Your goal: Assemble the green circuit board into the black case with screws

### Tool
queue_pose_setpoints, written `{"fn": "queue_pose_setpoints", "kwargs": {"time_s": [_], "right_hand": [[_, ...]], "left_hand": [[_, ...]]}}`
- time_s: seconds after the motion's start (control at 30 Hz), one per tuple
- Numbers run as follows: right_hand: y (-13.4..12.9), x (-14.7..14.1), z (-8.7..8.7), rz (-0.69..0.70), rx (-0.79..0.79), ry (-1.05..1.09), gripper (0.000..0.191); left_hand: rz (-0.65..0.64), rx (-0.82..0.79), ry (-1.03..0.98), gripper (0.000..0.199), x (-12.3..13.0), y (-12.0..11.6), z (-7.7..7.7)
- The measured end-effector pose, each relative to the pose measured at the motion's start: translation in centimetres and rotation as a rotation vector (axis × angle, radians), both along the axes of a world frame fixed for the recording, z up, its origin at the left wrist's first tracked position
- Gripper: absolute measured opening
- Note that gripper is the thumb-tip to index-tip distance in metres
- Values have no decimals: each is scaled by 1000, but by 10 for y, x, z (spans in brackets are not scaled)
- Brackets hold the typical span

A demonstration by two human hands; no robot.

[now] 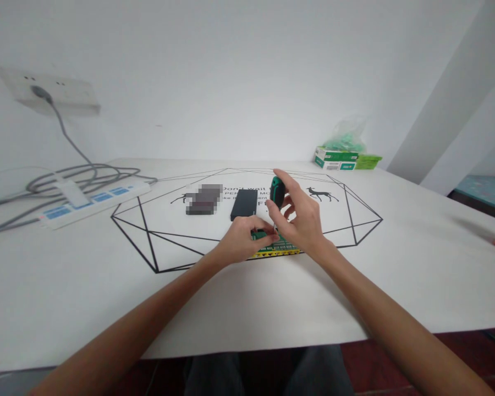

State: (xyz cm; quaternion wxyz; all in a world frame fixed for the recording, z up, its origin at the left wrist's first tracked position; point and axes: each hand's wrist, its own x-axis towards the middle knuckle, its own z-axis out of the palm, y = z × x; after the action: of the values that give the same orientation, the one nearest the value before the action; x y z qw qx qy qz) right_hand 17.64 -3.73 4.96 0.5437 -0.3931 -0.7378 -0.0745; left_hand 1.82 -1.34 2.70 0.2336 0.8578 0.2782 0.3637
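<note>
My right hand grips a screwdriver by its black and green handle, which stands upright with the thin shaft pointing down. My left hand is closed in a pinch close to the shaft's lower end; what lies between its fingertips is too small to make out. Beneath both hands, a flat green piece with a grid-like pattern and a yellow and black front edge lies on the table, partly covered by the fingers. Just beyond my left hand is a black rectangular case.
A blurred-out dark object lies left of the case. On the white table, a power strip and coiled grey cable sit at left. Green and white boxes with a plastic bag stand at back right.
</note>
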Motion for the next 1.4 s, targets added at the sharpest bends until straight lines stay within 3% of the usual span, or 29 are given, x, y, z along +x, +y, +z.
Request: {"fn": "queue_pose_setpoints", "kwargs": {"time_s": [0.53,0.93,1.4], "right_hand": [[-1,0,1,14,-10,14,53],[0,-1,0,-5,35,-4,52],[-1,0,1,14,-5,-1,50]], "left_hand": [[-65,-22,-11,12,2,-1,-1],[25,-14,-30,7,1,0,-3],[-3,-27,7,12,2,-3,1]]}}
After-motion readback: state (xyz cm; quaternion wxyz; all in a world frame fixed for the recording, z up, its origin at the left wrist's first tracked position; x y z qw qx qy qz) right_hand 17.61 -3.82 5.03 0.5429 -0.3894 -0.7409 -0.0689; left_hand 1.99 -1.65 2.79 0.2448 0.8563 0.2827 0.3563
